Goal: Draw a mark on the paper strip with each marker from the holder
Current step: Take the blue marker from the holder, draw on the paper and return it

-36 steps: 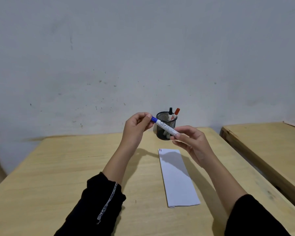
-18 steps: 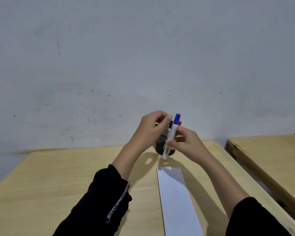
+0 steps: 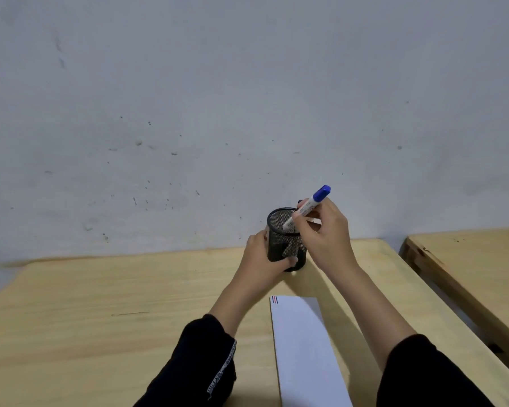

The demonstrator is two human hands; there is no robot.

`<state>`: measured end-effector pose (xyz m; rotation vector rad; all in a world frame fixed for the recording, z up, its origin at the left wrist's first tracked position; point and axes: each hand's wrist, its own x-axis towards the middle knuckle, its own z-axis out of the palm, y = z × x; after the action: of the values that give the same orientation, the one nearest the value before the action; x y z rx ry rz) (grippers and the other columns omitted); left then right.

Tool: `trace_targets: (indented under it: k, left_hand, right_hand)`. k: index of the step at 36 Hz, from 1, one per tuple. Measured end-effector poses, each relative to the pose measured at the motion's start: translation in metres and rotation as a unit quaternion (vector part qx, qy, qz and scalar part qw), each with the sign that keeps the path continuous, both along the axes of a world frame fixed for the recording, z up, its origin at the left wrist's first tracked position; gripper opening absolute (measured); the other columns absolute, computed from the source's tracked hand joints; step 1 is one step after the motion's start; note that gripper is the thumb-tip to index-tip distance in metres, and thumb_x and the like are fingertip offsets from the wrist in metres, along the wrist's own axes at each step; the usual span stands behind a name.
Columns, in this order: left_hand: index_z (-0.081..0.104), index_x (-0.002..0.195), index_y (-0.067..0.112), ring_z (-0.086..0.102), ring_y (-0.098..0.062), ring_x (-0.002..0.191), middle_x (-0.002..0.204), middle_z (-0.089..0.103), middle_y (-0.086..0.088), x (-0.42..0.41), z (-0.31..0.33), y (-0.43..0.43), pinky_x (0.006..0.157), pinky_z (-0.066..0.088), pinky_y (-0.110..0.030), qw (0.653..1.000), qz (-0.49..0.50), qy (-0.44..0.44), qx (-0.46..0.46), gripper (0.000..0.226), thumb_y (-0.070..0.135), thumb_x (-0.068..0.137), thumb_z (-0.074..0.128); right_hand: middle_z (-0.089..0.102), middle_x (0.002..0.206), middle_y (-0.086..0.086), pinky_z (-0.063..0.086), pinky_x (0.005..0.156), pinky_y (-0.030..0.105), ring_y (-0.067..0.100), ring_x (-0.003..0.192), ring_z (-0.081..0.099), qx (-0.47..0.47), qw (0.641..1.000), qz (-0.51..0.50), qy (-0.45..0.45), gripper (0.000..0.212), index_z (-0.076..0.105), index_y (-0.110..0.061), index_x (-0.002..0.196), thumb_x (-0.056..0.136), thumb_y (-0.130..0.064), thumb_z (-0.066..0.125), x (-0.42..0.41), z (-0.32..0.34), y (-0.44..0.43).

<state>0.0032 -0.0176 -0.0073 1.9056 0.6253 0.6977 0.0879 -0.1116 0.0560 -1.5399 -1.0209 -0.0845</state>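
A black mesh holder (image 3: 282,230) stands near the table's far edge. My left hand (image 3: 260,258) wraps around its lower left side. My right hand (image 3: 325,233) holds a white marker with a blue cap (image 3: 309,205), tilted, cap up and to the right, its lower end dipping inside the holder's rim. The white paper strip (image 3: 303,348) lies lengthwise on the table below my hands, with short dark, red and blue lines at its top left corner. Other markers in the holder are mostly hidden behind my right hand.
The pale wooden table (image 3: 115,318) reaches back to a grey wall (image 3: 218,113). A second wooden table (image 3: 476,265) stands to the right across a narrow gap.
My left hand has left the marker and dropped onto the holder's side. My right hand has tipped the capped marker and brought its lower end into the holder. The view has tilted down.
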Motion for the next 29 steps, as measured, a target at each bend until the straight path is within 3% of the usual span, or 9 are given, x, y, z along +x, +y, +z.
trace_targets:
  k: [3, 6, 13, 17, 22, 29]
  left_hand:
    - [0.049, 0.115, 0.028, 0.054, -0.009, 0.11, 0.117, 0.048, 0.002, 0.01, -0.006, 0.003, 0.09, 0.047, -0.024, 1.0, 0.002, -0.005, 0.005, 0.061, 0.034, 0.062, 0.08]
    - [0.049, 0.118, 0.025, 0.056, -0.012, 0.11, 0.118, 0.049, 0.0, 0.016, -0.011, 0.005, 0.097, 0.05, -0.038, 1.0, 0.012, -0.014, -0.001, 0.07, 0.041, 0.056, 0.078]
    - [0.045, 0.128, 0.02, 0.054, -0.017, 0.115, 0.122, 0.048, -0.001, 0.019, -0.017, 0.011, 0.1, 0.047, -0.04, 1.0, 0.018, -0.022, 0.005, 0.074, 0.034, 0.065, 0.081]
    - [0.046, 0.126, 0.021, 0.056, -0.017, 0.114, 0.121, 0.049, -0.001, 0.018, -0.018, 0.011, 0.099, 0.048, -0.041, 1.0, 0.019, -0.02, 0.003, 0.075, 0.04, 0.061, 0.079]
    - [0.043, 0.129, 0.02, 0.053, -0.016, 0.115, 0.121, 0.046, 0.0, 0.018, -0.019, 0.013, 0.099, 0.046, -0.034, 1.0, 0.015, -0.012, 0.007, 0.071, 0.03, 0.069, 0.081]
    - [0.043, 0.131, 0.017, 0.052, -0.016, 0.115, 0.12, 0.046, 0.0, 0.02, -0.018, 0.013, 0.099, 0.044, -0.031, 1.0, 0.014, 0.002, 0.012, 0.073, 0.029, 0.07, 0.08]
  right_hand:
    - [0.061, 0.096, 0.009, 0.053, 0.077, 0.022, 0.017, 0.087, 0.063, -0.043, 0.999, -0.01, -0.03, 0.011, 0.059, -0.014, 0.093, 0.084, -0.007, 0.061, 0.008, -0.005, 0.003]
    - [0.065, 0.093, 0.011, 0.053, 0.078, 0.029, 0.021, 0.085, 0.064, -0.083, 0.995, -0.019, -0.043, 0.016, 0.061, -0.007, 0.097, 0.082, -0.011, 0.063, 0.015, -0.008, 0.006]
    - [0.067, 0.087, 0.013, 0.053, 0.078, 0.044, 0.026, 0.081, 0.064, -0.158, 0.986, 0.005, -0.05, 0.014, 0.054, -0.008, 0.096, 0.087, -0.017, 0.057, 0.023, -0.003, 0.013]
    - [0.067, 0.088, 0.015, 0.052, 0.076, 0.039, 0.027, 0.083, 0.063, -0.19, 0.981, 0.018, -0.044, 0.017, 0.054, -0.005, 0.095, 0.087, -0.02, 0.057, 0.025, 0.001, 0.016]
    - [0.065, 0.082, 0.012, 0.042, 0.061, 0.023, 0.024, 0.076, 0.059, -0.232, 0.971, 0.002, -0.057, 0.016, 0.06, -0.001, 0.085, 0.081, -0.016, 0.064, 0.026, 0.002, 0.02]
    - [0.058, 0.076, 0.007, 0.039, 0.058, 0.022, 0.02, 0.07, 0.051, -0.248, 0.967, 0.003, -0.047, 0.008, 0.055, -0.008, 0.083, 0.082, -0.015, 0.06, 0.023, 0.004, 0.021]
